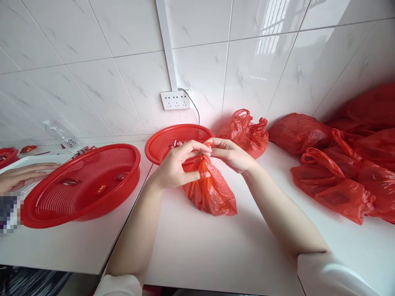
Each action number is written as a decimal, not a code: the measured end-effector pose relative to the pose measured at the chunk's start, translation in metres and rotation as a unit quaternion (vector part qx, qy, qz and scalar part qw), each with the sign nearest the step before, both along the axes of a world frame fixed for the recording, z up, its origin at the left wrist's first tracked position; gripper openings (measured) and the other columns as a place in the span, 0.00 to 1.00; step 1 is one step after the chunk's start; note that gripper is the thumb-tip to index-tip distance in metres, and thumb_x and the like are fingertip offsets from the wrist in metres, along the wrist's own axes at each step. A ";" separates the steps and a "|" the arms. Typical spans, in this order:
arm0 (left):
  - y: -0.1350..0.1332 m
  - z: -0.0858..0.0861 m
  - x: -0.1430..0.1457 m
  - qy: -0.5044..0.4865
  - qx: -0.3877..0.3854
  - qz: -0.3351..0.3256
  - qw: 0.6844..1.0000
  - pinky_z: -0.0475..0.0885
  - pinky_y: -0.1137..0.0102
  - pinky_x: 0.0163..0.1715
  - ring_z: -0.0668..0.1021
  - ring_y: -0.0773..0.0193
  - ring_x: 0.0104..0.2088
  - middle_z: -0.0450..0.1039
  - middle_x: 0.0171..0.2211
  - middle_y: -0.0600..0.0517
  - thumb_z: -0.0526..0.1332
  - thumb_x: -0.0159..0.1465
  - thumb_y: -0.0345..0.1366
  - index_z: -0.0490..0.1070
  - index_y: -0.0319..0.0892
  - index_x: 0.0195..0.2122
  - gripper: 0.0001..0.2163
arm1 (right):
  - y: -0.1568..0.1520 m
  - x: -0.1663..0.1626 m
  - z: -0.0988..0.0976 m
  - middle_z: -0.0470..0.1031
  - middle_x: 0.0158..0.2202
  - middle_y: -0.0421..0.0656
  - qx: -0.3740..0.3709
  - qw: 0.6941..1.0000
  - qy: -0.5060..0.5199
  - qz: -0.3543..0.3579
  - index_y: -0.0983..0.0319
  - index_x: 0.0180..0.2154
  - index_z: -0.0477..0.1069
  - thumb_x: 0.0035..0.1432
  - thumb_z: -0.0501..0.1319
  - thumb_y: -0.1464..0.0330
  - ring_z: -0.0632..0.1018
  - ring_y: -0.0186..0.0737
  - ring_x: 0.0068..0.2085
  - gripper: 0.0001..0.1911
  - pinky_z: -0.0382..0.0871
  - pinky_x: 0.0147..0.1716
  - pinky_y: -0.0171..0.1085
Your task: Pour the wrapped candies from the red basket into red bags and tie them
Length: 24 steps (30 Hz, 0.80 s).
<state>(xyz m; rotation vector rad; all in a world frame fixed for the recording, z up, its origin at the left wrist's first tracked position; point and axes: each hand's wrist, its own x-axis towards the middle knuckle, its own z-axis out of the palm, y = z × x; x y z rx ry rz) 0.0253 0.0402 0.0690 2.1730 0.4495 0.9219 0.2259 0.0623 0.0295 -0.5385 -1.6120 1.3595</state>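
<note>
A small red plastic bag [210, 191] sits on the white table [216, 250] in front of me, filled and gathered at its top. My left hand [177, 164] pinches the bag's neck from the left, fingers curled round the handles. My right hand [232, 154] grips the same gathered top from the right, fingertips meeting those of the left hand. Just behind the hands stands a small red perforated basket [163, 139] with a few small packets inside.
A large red perforated basket [83, 185] with a few small packets lies at left. Another person's hand [21, 176] rests beside it. Tied red bags: one [247, 131] by the wall, several [345, 164] piled at right. A wall socket [175, 100] with a cable.
</note>
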 end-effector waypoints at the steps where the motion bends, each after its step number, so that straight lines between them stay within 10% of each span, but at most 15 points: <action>1: 0.000 0.000 0.000 -0.009 -0.014 -0.007 1.000 0.69 0.58 0.54 0.74 0.58 0.48 0.70 0.43 0.46 0.66 0.57 0.31 0.69 0.44 0.48 0.17 | -0.001 0.000 0.001 0.76 0.40 0.42 0.001 1.000 0.007 0.003 0.60 0.38 0.75 0.57 0.62 0.65 0.75 0.39 0.44 0.08 0.64 0.51 0.44; 24: 0.012 0.000 -0.008 -0.065 -0.028 0.041 0.997 0.67 0.59 0.50 0.75 0.57 0.44 0.72 0.37 0.49 0.58 0.63 0.34 0.69 0.42 0.29 0.06 | -0.006 0.008 0.009 0.77 0.34 0.43 0.014 0.997 0.037 -0.066 0.61 0.31 0.76 0.56 0.64 0.60 0.77 0.40 0.39 0.10 0.69 0.47 0.42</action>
